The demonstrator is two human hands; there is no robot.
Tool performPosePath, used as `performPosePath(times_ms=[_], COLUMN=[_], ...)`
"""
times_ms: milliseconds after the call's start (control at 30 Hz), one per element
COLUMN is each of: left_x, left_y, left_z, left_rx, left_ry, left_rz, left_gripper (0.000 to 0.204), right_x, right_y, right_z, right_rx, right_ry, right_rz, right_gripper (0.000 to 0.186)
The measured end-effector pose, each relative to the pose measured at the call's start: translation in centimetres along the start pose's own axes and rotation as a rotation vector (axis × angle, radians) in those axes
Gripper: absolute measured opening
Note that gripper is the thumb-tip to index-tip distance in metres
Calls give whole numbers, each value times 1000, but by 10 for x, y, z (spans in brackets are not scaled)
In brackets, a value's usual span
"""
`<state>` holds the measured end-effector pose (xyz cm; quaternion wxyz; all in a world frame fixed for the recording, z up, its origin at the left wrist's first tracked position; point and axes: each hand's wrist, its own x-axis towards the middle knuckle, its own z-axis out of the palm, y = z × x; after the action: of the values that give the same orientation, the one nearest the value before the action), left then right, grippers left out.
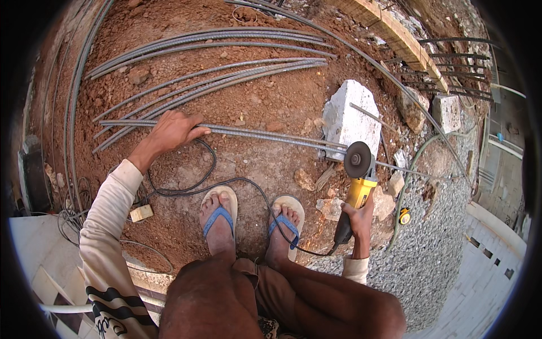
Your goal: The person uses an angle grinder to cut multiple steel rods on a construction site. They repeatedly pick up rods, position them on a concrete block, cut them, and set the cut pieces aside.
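Observation:
My left hand [171,131] is closed around steel rebar rods [259,133], which run side by side to the right. Their far right end lies against a white stone block [351,116]. In my right hand [359,216] is a yellow and black angle grinder [359,191], gripped by its body. Its dark cutting disc [358,159] is at the rods beside the block; whether it touches them I cannot tell. From the grinder's rear a black cord [257,195] loops across the ground past my feet.
Several more rebar rods [209,42] lie on the reddish soil farther off. A yellow tape measure [404,216] rests on grey gravel [418,265] at the right, near a green hose [407,179]. A wooden beam [395,37] and protruding bars [460,70] stand at the far right.

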<state>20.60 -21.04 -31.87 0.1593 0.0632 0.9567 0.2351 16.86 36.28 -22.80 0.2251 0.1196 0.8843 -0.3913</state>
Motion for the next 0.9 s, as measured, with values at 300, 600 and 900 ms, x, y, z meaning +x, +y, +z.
performPosePath(times_ms=[300,600,900], left_x=[-1,1,-1], left_y=[2,0,0], left_z=[-1,1,2], left_rx=[4,-14,-22], left_ry=[-1,-14,11], left_rz=[-14,-23,-1], left_gripper=[48,46,46], right_x=[17,0,10], right_y=[1,-3,-2], right_z=[1,1,4], right_rx=[21,25,55], right_ry=[22,-6,10], right_rz=[-14,18,-23], right_gripper=[67,68,67])
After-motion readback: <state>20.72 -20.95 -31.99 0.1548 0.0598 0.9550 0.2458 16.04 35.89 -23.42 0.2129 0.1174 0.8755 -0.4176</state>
